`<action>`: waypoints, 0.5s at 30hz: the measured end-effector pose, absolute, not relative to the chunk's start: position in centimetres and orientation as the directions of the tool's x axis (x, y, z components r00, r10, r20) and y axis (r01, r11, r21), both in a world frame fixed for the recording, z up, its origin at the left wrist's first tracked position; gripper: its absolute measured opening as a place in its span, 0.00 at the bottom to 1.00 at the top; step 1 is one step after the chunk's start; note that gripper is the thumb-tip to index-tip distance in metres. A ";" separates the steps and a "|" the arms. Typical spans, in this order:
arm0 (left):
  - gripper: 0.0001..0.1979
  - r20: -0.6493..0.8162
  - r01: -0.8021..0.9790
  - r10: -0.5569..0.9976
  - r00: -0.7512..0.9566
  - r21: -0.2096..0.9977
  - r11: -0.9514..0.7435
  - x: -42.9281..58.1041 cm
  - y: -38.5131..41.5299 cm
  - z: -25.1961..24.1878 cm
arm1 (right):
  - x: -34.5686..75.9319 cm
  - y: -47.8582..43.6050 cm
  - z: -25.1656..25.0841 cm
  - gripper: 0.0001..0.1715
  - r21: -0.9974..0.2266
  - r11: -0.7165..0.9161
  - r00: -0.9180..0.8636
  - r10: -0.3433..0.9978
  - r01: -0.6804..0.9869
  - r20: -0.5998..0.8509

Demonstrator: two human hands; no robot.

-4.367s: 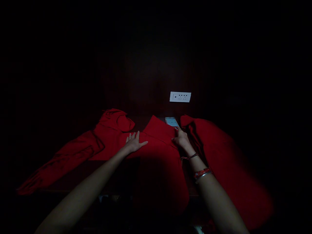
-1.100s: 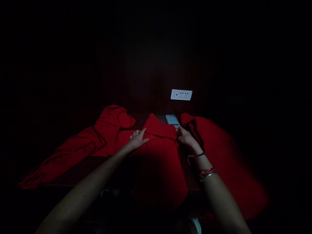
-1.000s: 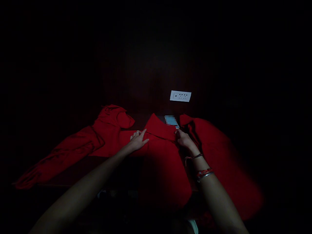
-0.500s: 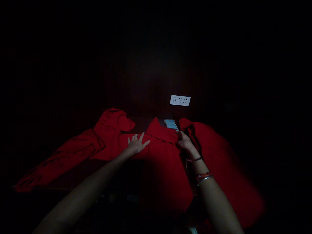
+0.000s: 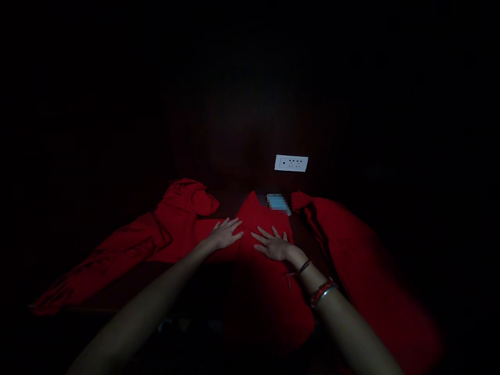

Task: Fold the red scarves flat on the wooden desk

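Observation:
A red garment [image 5: 269,291] lies spread on a dark surface, its folded middle panel running toward me and hanging over the near edge. My left hand [image 5: 225,235] rests flat on the cloth at the panel's left edge, fingers stretched out. My right hand [image 5: 273,245] lies flat on the middle panel beside it, fingers spread, with bracelets on the wrist. A red sleeve [image 5: 105,260] stretches out to the left. More red cloth [image 5: 359,265] is draped to the right.
A small pale blue object [image 5: 278,202] lies just beyond the cloth's far edge. A white wall socket plate [image 5: 291,163] sits on the dark wall behind. Everything around is very dark and hard to make out.
My right hand has left the cloth's far right corner and moved left and nearer, now lying flat on the middle panel. My left hand has stayed flat in about the same place.

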State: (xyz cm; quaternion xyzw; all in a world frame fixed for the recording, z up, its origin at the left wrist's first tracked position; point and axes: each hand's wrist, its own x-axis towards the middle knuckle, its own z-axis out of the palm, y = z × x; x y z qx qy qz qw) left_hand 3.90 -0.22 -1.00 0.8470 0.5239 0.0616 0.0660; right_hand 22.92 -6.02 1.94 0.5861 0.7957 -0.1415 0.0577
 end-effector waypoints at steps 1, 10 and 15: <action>0.30 0.022 0.888 0.903 0.428 0.175 -0.425 3.8 -0.1 -1.0 | 23.1 -6.2 2.2 0.31 -0.160 0.259 -0.295 0.914 0.953 -0.280; 0.45 -0.013 0.960 0.973 0.228 0.171 -0.223 4.1 -0.7 -0.8 | 22.0 -6.2 1.6 0.28 -0.111 0.334 -0.325 0.941 0.936 0.088; 0.47 -0.015 0.961 0.976 0.218 0.181 -0.211 3.9 -0.7 -0.4 | 22.1 -5.5 1.4 0.16 -0.007 0.413 -0.405 0.896 0.911 0.183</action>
